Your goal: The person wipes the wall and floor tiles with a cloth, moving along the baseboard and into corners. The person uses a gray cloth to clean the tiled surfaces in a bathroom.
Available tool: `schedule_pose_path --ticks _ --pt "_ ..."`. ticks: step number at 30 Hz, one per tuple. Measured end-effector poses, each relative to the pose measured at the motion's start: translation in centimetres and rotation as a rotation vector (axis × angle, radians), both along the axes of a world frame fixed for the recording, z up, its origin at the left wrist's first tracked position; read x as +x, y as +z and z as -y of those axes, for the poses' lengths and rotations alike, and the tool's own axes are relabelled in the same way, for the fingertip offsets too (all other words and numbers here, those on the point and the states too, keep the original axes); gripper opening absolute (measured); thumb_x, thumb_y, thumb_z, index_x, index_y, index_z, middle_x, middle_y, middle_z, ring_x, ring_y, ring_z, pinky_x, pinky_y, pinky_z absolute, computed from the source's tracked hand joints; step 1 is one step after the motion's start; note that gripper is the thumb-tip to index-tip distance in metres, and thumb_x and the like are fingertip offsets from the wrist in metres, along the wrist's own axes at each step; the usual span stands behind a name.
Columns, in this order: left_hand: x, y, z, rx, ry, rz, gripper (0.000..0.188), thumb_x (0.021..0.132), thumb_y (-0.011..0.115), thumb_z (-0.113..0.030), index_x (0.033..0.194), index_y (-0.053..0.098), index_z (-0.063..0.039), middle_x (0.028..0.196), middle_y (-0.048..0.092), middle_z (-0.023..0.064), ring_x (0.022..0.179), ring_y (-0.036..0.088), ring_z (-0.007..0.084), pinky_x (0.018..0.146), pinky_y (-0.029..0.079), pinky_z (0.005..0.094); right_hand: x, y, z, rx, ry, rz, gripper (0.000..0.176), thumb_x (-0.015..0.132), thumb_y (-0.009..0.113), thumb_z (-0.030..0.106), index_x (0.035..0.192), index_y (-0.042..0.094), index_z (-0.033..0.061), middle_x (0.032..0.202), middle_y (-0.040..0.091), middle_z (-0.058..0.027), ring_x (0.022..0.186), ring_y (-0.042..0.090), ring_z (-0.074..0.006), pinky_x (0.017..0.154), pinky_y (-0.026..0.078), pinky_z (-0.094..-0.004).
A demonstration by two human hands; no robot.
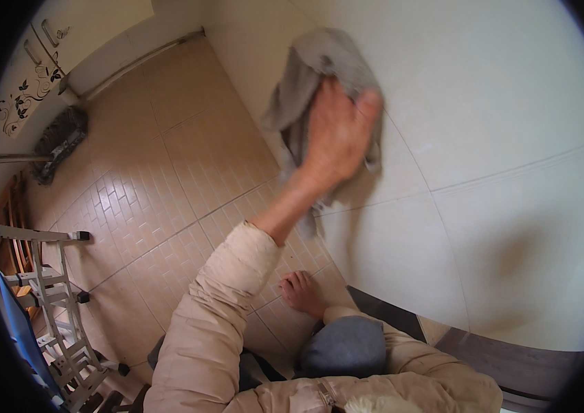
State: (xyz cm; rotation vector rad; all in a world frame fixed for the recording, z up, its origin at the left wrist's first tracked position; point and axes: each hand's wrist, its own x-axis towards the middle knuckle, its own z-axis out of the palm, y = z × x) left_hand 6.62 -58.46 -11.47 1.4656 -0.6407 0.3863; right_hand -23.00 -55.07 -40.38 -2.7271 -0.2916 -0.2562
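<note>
My left hand (341, 131) presses a grey cloth (330, 49) flat against the pale tiled wall (498, 129). Its back faces me, and the thumb points up on the right side. Folds of the cloth hang below and to the left of the hand, with a frayed lower edge. Hand and cloth look slightly blurred. Lower down, my right hand (302, 294) is held low in front of my grey-clad knee (346, 346), over the tiled floor. Its fingers are bent and close together; the palm side is hidden, and no object shows in it.
An aluminium folding ladder (60, 294) stands at left, beside a blue panel (26, 330) and wooden furniture (13, 222). Farther back, a mop head (62, 142) rests near white cabinets (29, 88). Brown tiles (183, 139) cover the floor. A dark ledge (519, 366) lies at lower right.
</note>
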Motion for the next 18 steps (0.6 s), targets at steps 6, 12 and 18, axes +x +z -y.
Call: schedule_pose_path --ticks 6,12,18 --pt "-1.2 -1.5 0.1 -0.005 -0.015 -0.150 0.057 0.101 0.041 -0.040 0.128 0.043 0.011 0.128 0.044 0.0328 0.115 0.041 0.0453 0.103 0.029 0.0504 0.2 -1.2 -0.5 0.090 -0.035 0.065 0.014 0.079 0.061 0.014 0.093 0.058 0.0123 0.097 0.055 -0.0078 0.093 0.054 -0.0277 0.082 0.045 -0.0425" --pt "-12.5 -3.7 -0.8 0.358 -0.295 0.122 0.054 0.094 0.055 -0.040 0.098 0.056 0.014 0.109 0.047 0.0345 0.099 0.043 0.0466 0.099 0.030 0.0558 -0.6 -1.2 -0.1 0.004 -0.079 0.114 0.014 0.079 0.061 0.016 0.092 0.058 0.0116 0.095 0.055 -0.0090 0.093 0.054 -0.0294 0.083 0.044 -0.0440" --pt "-12.1 -2.7 -1.4 0.374 -0.385 0.039 0.059 0.096 0.049 -0.045 0.100 0.052 0.014 0.102 0.047 0.0312 0.090 0.045 0.0415 0.084 0.035 0.0517 -0.4 -1.5 0.4 -0.040 -0.075 0.199 0.019 0.077 0.061 0.018 0.093 0.058 0.0084 0.098 0.056 -0.0140 0.096 0.054 -0.0337 0.086 0.045 -0.0469"
